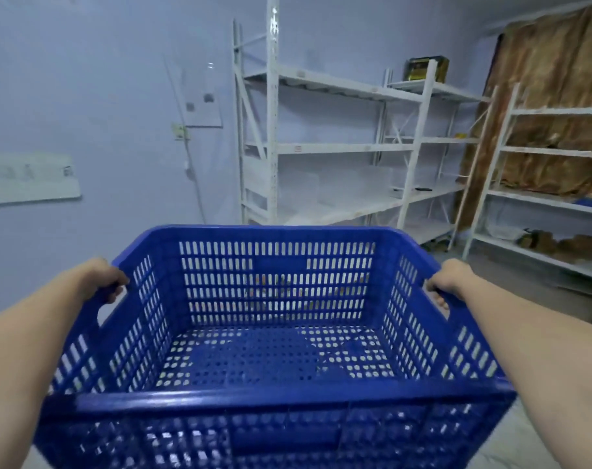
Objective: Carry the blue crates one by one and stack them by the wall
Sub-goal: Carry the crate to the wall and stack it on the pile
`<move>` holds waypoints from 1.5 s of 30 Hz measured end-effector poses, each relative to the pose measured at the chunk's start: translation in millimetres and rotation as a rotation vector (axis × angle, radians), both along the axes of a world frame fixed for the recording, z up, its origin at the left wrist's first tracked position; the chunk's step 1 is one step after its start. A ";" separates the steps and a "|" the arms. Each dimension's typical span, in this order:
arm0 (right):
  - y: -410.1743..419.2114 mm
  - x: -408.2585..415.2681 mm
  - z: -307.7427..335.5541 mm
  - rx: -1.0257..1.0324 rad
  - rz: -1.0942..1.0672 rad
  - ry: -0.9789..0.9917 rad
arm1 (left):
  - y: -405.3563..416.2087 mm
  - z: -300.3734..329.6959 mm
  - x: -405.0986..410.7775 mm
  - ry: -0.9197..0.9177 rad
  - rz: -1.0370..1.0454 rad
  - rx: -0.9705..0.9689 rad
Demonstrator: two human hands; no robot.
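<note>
Blue crate (274, 397) held aloft, left hand (103, 277), right hand (448, 279) gripping side handles.

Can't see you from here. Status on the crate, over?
Left hand and right hand grip the side handles. Crate up, empty, level. Shelves ahead; nothing visible in the way.

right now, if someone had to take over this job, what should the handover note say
Left hand: gripping the left handle of the blue crate.
Right hand: gripping the right handle.
Crate: empty, held up in front of the body, facing the white shelves and wall.
Done: this crate picked up.
Left: carry it to the wall and stack it. No stack or other crates clearly in view.
</note>
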State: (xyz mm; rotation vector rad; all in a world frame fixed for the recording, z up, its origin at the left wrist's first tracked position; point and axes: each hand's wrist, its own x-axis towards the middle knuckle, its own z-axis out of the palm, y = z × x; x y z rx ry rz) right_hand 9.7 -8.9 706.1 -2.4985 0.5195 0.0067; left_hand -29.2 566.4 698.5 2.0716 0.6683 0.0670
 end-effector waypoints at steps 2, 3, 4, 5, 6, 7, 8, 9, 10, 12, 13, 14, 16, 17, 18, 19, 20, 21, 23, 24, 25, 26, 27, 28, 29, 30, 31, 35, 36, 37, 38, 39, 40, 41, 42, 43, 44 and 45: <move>48.0 16.1 -6.1 0.008 0.040 -0.016 | 43.6 -4.8 -14.4 0.000 0.055 0.017; 73.1 23.0 -9.5 0.010 0.059 -0.024 | 66.2 -7.6 -20.2 -0.005 0.084 0.021; 97.4 30.6 -14.1 0.007 0.082 -0.026 | 89.3 -10.1 -25.4 -0.007 0.116 0.026; 122.1 36.7 -18.4 0.003 0.099 -0.022 | 111.9 -11.9 -29.6 0.000 0.148 0.034; 146.9 44.2 -24.3 -0.003 0.121 -0.012 | 134.4 -14.3 -33.9 0.008 0.177 0.044; 171.5 50.4 -29.9 -0.003 0.142 0.001 | 155.3 -16.9 -38.3 0.011 0.203 0.048; 194.1 57.0 -36.4 0.003 0.162 0.012 | 174.7 -19.5 -42.2 0.013 0.227 0.053; 215.8 62.8 -41.9 0.013 0.176 0.016 | 193.3 -22.5 -45.8 0.015 0.253 0.057; 235.6 70.0 -47.6 0.009 0.190 0.010 | 211.0 -25.2 -49.2 0.012 0.281 0.058; 273.1 82.9 -54.7 -0.007 0.203 0.011 | 241.8 -29.4 -55.3 0.004 0.339 0.060; 289.9 89.3 -56.5 -0.023 0.209 0.014 | 255.0 -30.5 -57.2 0.006 0.365 0.059; 304.9 98.2 -58.7 -0.036 0.225 0.019 | 267.9 -32.6 -58.6 0.008 0.386 0.057; 334.9 115.3 -61.3 -0.012 0.258 0.024 | 291.9 -40.5 -59.8 0.020 0.428 0.052; 348.5 125.1 -62.4 0.007 0.268 0.014 | 302.3 -45.6 -59.0 0.030 0.445 0.050; 361.8 136.1 -64.6 0.011 0.278 -0.002 | 311.9 -51.2 -56.5 0.039 0.459 0.048; 375.0 147.1 -66.4 0.007 0.289 -0.009 | 320.1 -56.3 -52.9 0.049 0.473 0.046; 387.4 160.0 -69.8 0.015 0.303 -0.013 | 327.3 -60.9 -48.2 0.058 0.490 0.039; 399.4 174.1 -73.4 0.026 0.319 -0.007 | 333.9 -64.9 -42.4 0.063 0.510 0.031; 420.9 205.5 -82.7 0.007 0.349 0.006 | 346.4 -69.9 -28.8 0.074 0.542 0.034; 431.5 222.4 -87.9 -0.005 0.360 0.018 | 351.8 -71.0 -20.1 0.079 0.555 0.035; 442.7 240.4 -93.3 -0.005 0.370 0.030 | 356.5 -71.5 -10.5 0.080 0.566 0.038; 453.9 258.3 -98.2 0.004 0.379 0.035 | 362.2 -72.3 0.0 0.074 0.574 0.036; 464.0 276.3 -102.8 0.011 0.383 0.028 | 368.4 -73.5 11.5 0.072 0.584 0.032; 478.7 300.3 -106.2 0.008 0.396 0.029 | 378.3 -73.3 26.0 0.077 0.600 0.030; 488.5 316.0 -108.5 0.005 0.406 0.032 | 383.9 -72.9 35.6 0.080 0.613 0.037; 494.6 324.7 -109.3 0.000 0.401 0.027 | 385.0 -72.4 40.8 0.080 0.623 0.042; 505.6 338.1 -109.9 -0.018 0.410 0.021 | 390.3 -71.8 49.9 0.086 0.638 0.054; 547.9 388.9 -107.1 -0.022 0.482 0.041 | 415.5 -77.3 87.4 0.074 0.703 0.071; 556.1 398.6 -107.5 -0.020 0.495 0.056 | 421.6 -78.8 94.6 0.077 0.719 0.079; 563.3 407.2 -108.5 -0.021 0.508 0.066 | 427.5 -80.4 101.6 0.083 0.730 0.084; 570.6 415.8 -109.4 -0.023 0.520 0.070 | 433.1 -81.9 108.2 0.089 0.739 0.087; 578.7 424.2 -109.4 -0.025 0.525 0.071 | 439.1 -83.2 114.8 0.093 0.750 0.087; 587.5 433.3 -109.9 -0.025 0.524 0.074 | 446.1 -85.5 121.2 0.096 0.760 0.089; 596.9 443.3 -110.1 -0.019 0.524 0.073 | 453.9 -88.2 127.0 0.101 0.766 0.093; 606.8 452.8 -110.3 -0.010 0.529 0.069 | 462.0 -90.8 132.9 0.107 0.772 0.099; 616.5 461.3 -110.7 -0.009 0.539 0.068 | 470.4 -93.1 138.6 0.110 0.777 0.104; 626.3 468.8 -111.6 -0.019 0.547 0.070 | 479.3 -95.9 144.4 0.108 0.783 0.107; 635.7 476.0 -113.1 -0.033 0.550 0.074 | 489.0 -98.8 150.8 0.104 0.787 0.106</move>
